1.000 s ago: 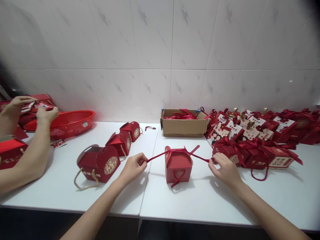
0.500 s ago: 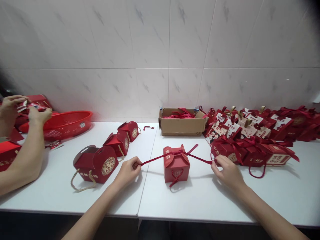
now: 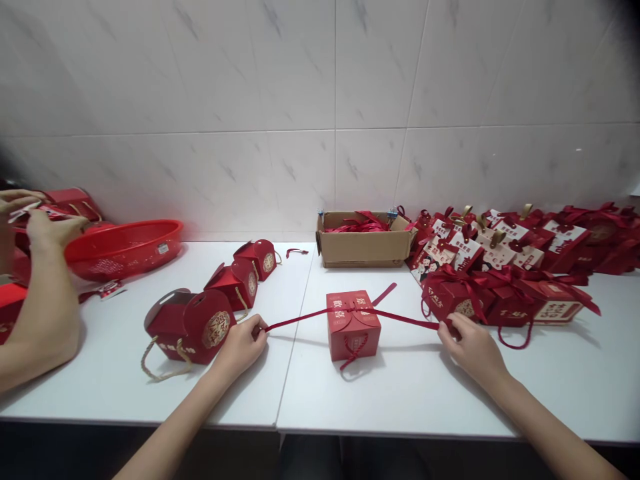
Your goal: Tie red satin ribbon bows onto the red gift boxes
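Observation:
A small red gift box (image 3: 354, 337) with gold lettering stands upright on the white table, a red cord loop on its front. Across its closed top runs a dark red ribbon (image 3: 297, 319), pulled taut to both sides and crossed or knotted at the middle; a loose tail sticks up behind. My left hand (image 3: 245, 347) pinches one end, close to the nearest box on the left. At the other end, my right hand (image 3: 470, 343) grips the ribbon, in front of the finished-looking boxes. Both hands are closed, their fingertips partly hidden.
Three red boxes with rope handles (image 3: 193, 327) stand at left. A cardboard box of ribbons (image 3: 365, 248) sits by the wall. Ribboned red boxes (image 3: 457, 297) crowd the right. Far left, a co-worker's hands (image 3: 50, 223) hold a small packet by a red plastic basket (image 3: 130, 250).
My hands have drawn farther apart, stretching the ribbon ends outward. The box's top flaps now lie flat under the tightened ribbon. The co-worker's hands have shifted left.

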Demonstrator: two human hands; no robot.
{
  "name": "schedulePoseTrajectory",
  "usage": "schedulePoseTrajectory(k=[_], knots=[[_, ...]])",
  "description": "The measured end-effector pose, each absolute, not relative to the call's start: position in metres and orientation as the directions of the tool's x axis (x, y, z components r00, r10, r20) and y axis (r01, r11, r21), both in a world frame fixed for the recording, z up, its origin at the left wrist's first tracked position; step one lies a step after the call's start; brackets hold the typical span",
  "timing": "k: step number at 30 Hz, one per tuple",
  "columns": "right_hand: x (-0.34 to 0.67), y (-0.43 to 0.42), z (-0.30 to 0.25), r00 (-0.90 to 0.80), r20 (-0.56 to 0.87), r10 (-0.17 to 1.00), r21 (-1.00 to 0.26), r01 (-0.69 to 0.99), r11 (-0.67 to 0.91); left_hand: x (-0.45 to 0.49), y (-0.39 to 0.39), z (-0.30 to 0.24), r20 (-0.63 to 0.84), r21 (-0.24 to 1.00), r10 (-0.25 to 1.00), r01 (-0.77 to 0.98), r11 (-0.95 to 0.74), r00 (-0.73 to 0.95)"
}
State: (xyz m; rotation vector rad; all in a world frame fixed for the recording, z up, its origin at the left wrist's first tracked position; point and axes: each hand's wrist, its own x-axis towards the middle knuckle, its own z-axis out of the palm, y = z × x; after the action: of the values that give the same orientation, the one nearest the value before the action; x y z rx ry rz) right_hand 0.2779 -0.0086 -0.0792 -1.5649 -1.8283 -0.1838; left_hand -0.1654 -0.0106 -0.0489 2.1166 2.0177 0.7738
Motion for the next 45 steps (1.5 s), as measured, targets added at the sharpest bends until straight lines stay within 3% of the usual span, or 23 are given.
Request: schedulePoseTrajectory(k=[8, 12, 15, 19, 22, 24, 26, 29, 34, 38, 45], knots=[[0.28, -0.01, -0.066, 0.043, 0.556, 0.83, -0.417, 0.878, 0.234, -0.166, -0.011, -0.044, 0.278, 0.403, 0.96, 0.911, -0.084, -0.034], [0.28, -0.014, -0.05, -0.009, 0.33, 0.944, -0.466, 0.868, 0.171, -0.169, -0.014, -0.04, 0.245, 0.424, 0.97, 0.899, -0.114, 0.007], [0.278, -0.016, -0.027, -0.1, 0.146, 0.984, -0.481, 0.862, 0.159, -0.16, -0.015, -0.033, 0.319, 0.437, 0.947, 0.882, -0.174, 0.029], [0.258, -0.01, 0.02, -0.159, 0.222, 0.962, -0.436, 0.866, 0.244, -0.126, -0.009, -0.002, 0.382, 0.443, 0.901, 0.815, -0.373, 0.205], [0.23, -0.001, 0.057, -0.361, 0.112, 0.926, -0.411, 0.831, 0.374, -0.095, 0.005, 0.036, 0.16, 0.474, 0.839, 0.705, -0.528, 0.521], [0.21, 0.006, 0.076, -0.406, 0.031, 0.913, -0.344, 0.854, 0.391, -0.076, 0.016, 0.061, -0.01, 0.455, 0.811, 0.725, -0.518, 0.585], [0.193, 0.013, 0.088, -0.462, 0.046, 0.886, -0.286, 0.844, 0.454, -0.058, 0.025, 0.081, -0.099, 0.388, 0.798, 0.761, -0.52, 0.595], [0.175, 0.023, 0.09, -0.547, 0.053, 0.835, -0.258, 0.801, 0.541, -0.035, 0.033, 0.095, -0.112, 0.26, 0.827, 0.82, -0.511, 0.551], [0.168, 0.042, 0.077, -0.612, -0.017, 0.791, -0.329, 0.751, 0.573, -0.02, 0.033, 0.094, -0.208, 0.095, 0.865, 0.89, -0.446, 0.456], [0.165, 0.05, 0.071, -0.664, -0.031, 0.747, -0.383, 0.698, 0.605, -0.021, 0.034, 0.089, -0.22, 0.104, 0.856, 0.883, -0.457, 0.469], [0.157, 0.052, 0.071, -0.718, -0.078, 0.691, -0.37, 0.665, 0.649, -0.019, 0.037, 0.086, -0.228, 0.103, 0.847, 0.877, -0.47, 0.48]])
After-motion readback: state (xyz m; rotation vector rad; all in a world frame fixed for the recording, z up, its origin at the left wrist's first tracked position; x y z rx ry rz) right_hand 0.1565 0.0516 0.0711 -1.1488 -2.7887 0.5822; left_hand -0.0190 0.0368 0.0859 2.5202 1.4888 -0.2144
